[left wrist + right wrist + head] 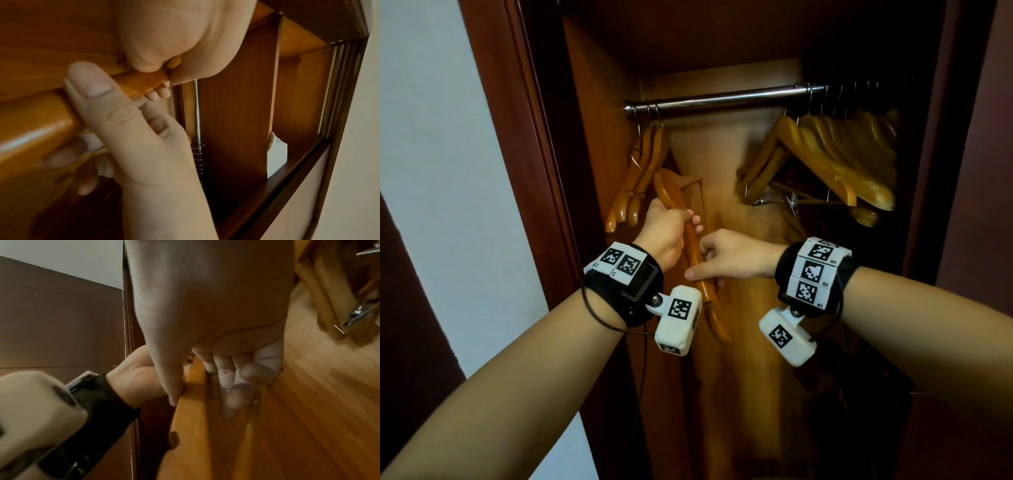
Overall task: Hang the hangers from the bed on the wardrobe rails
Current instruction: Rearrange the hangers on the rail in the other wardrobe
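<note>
Hands point(688, 240) grip wooden hanger point(697, 260) (wristband point(812, 272) tags read R1–R3).

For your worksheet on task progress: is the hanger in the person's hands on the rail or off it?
Off. The hanger stands on end below the rail, gripped by the left hand and right hand.

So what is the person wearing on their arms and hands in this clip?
Both forearms are bare, with no sleeves or gloves. Each wrist carries a black band with white square-code tags and a white camera block hanging below. A thin dark cable loops off the left band.
</note>
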{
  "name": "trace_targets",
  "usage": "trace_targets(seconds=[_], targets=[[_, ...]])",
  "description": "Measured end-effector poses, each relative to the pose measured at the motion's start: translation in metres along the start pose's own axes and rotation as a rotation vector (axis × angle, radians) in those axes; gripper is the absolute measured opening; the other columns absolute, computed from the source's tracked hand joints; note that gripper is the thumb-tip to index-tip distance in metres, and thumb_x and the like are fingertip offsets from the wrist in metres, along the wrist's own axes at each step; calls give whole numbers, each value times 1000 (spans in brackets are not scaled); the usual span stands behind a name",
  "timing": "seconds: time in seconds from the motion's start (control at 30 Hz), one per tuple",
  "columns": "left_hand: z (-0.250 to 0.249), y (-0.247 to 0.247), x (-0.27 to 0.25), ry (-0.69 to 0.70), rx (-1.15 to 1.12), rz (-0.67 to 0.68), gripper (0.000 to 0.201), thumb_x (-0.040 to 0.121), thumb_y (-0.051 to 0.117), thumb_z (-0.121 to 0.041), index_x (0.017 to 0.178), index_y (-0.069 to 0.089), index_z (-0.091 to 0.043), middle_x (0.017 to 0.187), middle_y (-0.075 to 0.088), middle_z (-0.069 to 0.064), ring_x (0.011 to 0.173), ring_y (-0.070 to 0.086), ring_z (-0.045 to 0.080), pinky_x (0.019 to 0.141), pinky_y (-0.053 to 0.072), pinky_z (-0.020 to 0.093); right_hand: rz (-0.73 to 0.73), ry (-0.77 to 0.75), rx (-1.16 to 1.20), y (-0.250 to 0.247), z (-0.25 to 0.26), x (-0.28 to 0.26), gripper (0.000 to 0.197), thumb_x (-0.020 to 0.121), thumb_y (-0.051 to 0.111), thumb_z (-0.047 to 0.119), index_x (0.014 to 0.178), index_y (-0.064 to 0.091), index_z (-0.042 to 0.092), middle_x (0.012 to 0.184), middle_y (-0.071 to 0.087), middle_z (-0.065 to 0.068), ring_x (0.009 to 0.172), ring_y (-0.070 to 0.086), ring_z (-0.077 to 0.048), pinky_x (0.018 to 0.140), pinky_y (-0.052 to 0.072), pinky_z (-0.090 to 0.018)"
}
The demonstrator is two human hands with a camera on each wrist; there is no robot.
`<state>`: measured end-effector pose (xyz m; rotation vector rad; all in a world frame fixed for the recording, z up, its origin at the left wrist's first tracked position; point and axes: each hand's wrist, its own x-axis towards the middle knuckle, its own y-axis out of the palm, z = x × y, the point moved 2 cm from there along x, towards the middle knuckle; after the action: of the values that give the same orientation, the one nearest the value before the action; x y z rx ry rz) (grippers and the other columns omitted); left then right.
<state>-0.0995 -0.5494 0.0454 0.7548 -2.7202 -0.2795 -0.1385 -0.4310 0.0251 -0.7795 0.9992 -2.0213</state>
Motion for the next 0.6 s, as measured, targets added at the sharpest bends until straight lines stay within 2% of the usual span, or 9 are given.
trace_targets(seconds=[0.1,0.17,0.3,0.4,0.47,0.53,0.6], targets=[[2,7,7,-5,15,10,31,98,42,7,123,48,-11,93,54,9,79,61,18,79,57,35,-16,45,67,-3,-5,5,34,85,78,29,75,49,14,64,65,-9,57,65,-19,45,42,-26],[0,9,11,5,26,27,28,99,43,6,119,49,-12,95,55,9,82,61,18,80,57,35,-33,61,152,-6,-7,6,32,88,75,23,74,47,15,62,62,-7,53,61,-17,42,40,-24],[-8,9,23,35,116,107,32,98,44,4,123,56,-12,99,59,7,86,62,20,75,56,35,-61,83,413,-14,-11,15,22,91,71,14,83,51,10,78,59,-21,54,54,-20,44,44,-26],[-14,8,27,48,179,153,41,96,46,2,133,53,-14,101,60,8,89,61,22,74,56,34,-83,101,556,-22,-12,27,17,92,69,12,84,53,10,87,61,-24,58,56,-22,44,48,-25],[-17,6,31,58,230,155,48,95,48,0,141,47,-16,105,62,8,91,61,22,73,56,33,-124,107,602,-28,-9,35,14,93,67,11,87,55,8,77,62,-18,53,57,-18,43,49,-23],[-20,4,35,67,301,160,53,94,51,-4,145,44,-18,117,63,14,102,64,27,70,55,33,-182,122,631,-36,-7,44,10,95,64,10,91,56,6,68,58,-11,49,56,-15,42,49,-22],[-23,2,39,90,375,178,55,92,56,-6,145,45,-18,122,63,16,108,64,29,72,55,34,-231,136,660,-45,-5,54,10,96,63,9,88,57,6,68,57,-10,48,57,-15,41,49,-22]])
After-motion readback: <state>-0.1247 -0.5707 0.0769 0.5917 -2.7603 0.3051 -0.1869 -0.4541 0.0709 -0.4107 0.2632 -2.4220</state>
